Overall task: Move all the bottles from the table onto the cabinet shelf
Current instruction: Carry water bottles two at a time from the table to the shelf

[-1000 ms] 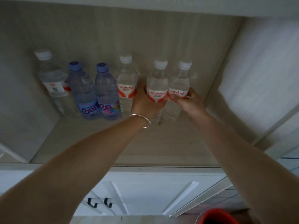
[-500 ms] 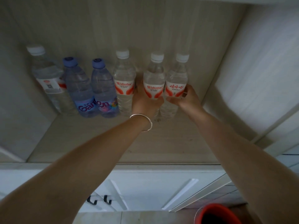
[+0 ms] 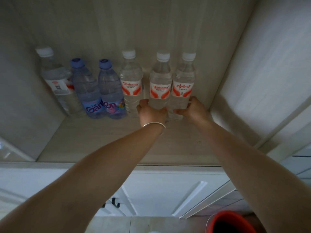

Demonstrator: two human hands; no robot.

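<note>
Several water bottles stand in a row at the back of the cabinet shelf. From the left: a clear white-capped bottle, two blue bottles, then three clear bottles with red and white labels. My left hand grips the lower body of the second labelled bottle. My right hand grips the base of the rightmost labelled bottle. Both held bottles stand upright, side by side. The third labelled bottle stands free just left of my left hand.
The cabinet's right side wall rises close to the rightmost bottle. White lower cabinet doors with dark handles sit below the shelf. A red bucket is on the floor at the bottom right.
Both hands have slid down the two bottles, from the labels to the lower bodies. The bottles have moved slightly further back on the shelf.
</note>
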